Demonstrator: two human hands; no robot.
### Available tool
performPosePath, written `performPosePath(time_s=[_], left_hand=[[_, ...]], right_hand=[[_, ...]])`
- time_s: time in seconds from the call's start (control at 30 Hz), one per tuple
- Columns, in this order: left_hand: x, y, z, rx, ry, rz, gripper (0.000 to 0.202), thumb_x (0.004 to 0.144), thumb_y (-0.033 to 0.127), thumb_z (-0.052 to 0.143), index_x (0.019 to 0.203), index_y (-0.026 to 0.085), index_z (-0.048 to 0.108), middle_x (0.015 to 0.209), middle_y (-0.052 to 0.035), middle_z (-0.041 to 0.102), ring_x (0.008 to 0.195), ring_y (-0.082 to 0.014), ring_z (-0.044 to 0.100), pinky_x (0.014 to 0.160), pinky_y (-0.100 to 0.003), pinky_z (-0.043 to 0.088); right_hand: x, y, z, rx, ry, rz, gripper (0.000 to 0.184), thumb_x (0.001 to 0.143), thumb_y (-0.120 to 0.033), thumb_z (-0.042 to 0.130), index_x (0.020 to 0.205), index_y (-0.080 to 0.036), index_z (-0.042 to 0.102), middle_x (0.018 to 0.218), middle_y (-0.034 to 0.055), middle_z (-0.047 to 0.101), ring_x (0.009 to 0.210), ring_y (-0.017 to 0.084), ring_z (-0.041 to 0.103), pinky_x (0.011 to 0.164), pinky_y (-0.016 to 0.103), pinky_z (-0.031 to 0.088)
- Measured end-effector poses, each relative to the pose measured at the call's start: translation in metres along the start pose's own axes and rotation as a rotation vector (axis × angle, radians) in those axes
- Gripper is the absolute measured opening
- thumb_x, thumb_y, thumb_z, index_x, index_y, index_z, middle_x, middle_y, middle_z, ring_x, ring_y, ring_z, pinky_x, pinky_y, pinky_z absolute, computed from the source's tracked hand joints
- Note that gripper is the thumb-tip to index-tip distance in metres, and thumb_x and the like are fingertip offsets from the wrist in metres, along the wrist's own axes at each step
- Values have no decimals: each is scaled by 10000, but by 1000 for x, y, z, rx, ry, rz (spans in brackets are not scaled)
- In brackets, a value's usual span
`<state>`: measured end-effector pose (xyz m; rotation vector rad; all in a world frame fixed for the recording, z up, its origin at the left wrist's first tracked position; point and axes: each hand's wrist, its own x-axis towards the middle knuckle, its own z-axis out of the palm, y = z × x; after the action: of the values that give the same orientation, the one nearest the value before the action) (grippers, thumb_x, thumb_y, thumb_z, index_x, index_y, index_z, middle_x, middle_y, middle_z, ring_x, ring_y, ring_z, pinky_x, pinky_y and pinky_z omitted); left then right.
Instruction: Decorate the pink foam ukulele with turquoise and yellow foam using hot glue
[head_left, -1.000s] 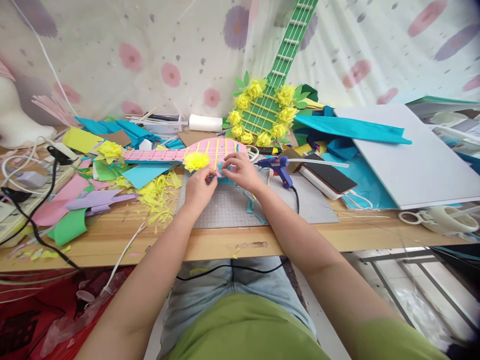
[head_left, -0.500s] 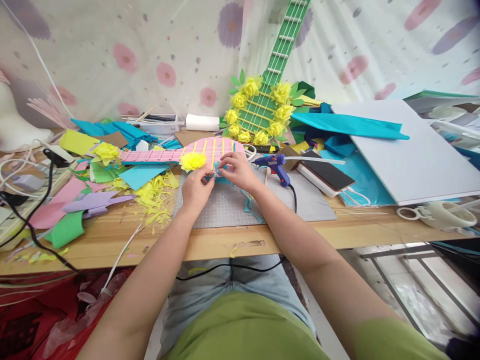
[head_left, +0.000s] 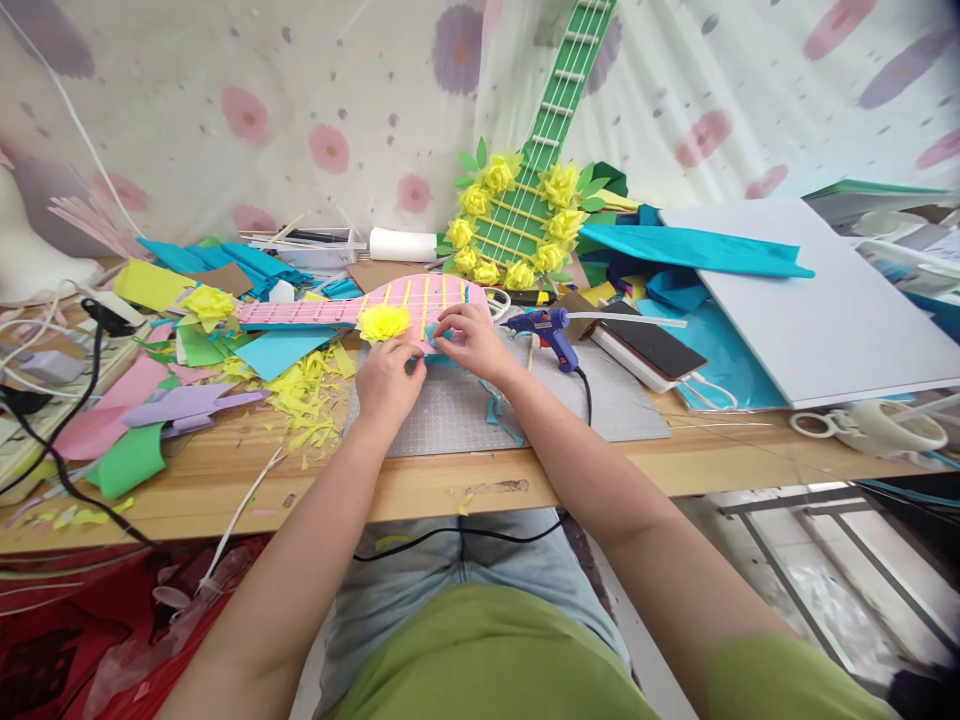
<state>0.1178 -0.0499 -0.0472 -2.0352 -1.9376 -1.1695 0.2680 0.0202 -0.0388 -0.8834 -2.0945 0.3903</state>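
A pink paper guitar with yellow strips and white strings lies across the grey cutting mat, its neck pointing left. On its body sits a yellow paper flower. My left hand is at the body's near edge, thumb and finger pinched together; whatever is between them is hidden. My right hand rests over the lower body, fingers curled onto a small piece of blue crepe paper. Both hands' fingertips nearly meet there.
A blue glue gun lies right of my right hand, its black cord running to the table's front edge. Behind leans a green paper guitar ringed with yellow flowers. Yellow scraps lie left; a phone and white board are right.
My hands stay at the same spot on the pink guitar, with only slight finger movement. The whole view has shifted a little.
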Motion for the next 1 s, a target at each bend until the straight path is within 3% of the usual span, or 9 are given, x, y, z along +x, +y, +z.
performPosePath(time_s=[0.5, 1.0], left_hand=[[8, 4, 6, -77, -31, -21, 120, 715, 147, 611, 786, 225, 668, 800, -48, 664, 840, -231, 601, 747, -330, 434], [12, 9, 5, -37, -54, -51, 38, 715, 179, 632, 708, 213, 644, 755, -53, 656, 807, -238, 601, 704, -331, 430]], right_hand=[[1, 1, 1, -9, 17, -1, 67, 742, -174, 599, 755, -218, 648, 988, 54, 608, 1028, 210, 518, 978, 407, 380], [2, 2, 1, -9, 16, -9, 53, 747, -179, 597, 751, -211, 639, 980, 56, 603, 1012, 204, 524, 987, 407, 356]])
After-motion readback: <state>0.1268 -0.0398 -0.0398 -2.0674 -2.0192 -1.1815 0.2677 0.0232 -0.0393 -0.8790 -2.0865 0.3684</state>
